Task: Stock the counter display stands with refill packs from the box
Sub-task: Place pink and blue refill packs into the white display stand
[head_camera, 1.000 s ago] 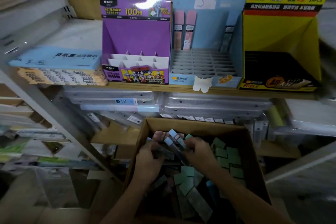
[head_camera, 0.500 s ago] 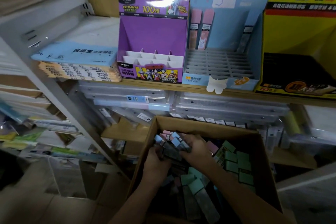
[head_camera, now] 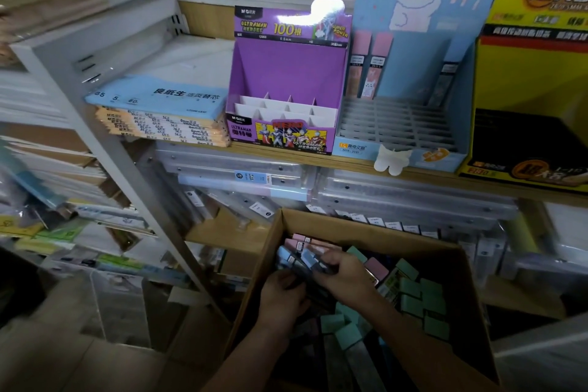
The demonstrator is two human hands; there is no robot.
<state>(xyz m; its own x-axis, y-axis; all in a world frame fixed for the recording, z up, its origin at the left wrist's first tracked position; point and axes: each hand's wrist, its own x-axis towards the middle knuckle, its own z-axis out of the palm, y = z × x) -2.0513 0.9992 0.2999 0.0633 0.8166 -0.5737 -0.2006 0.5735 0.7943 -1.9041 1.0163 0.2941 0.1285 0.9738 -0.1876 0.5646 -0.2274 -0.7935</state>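
Observation:
A brown cardboard box (head_camera: 375,234) stands low in front of me, full of slim refill packs with pink, blue and green caps (head_camera: 416,293). Both hands are inside it. My left hand (head_camera: 281,294) and my right hand (head_camera: 343,274) together grip a bundle of blue- and pink-capped packs (head_camera: 302,253) near the box's far left corner. On the wooden shelf above stand a purple display stand (head_camera: 288,79) with bare white dividers, a light blue rabbit stand (head_camera: 410,124) with a few packs at its back, and a yellow stand (head_camera: 534,79).
A stack of blue and orange loose-leaf paper packs (head_camera: 159,105) lies left of the purple stand. Clear plastic binders (head_camera: 397,197) fill the shelf under it. A grey shelf upright (head_camera: 127,165) slants down at left, with more stationery behind it.
The view has shifted left and nearer. Both hands have closed together round the bundle of packs and drawn it toward the box's far left corner.

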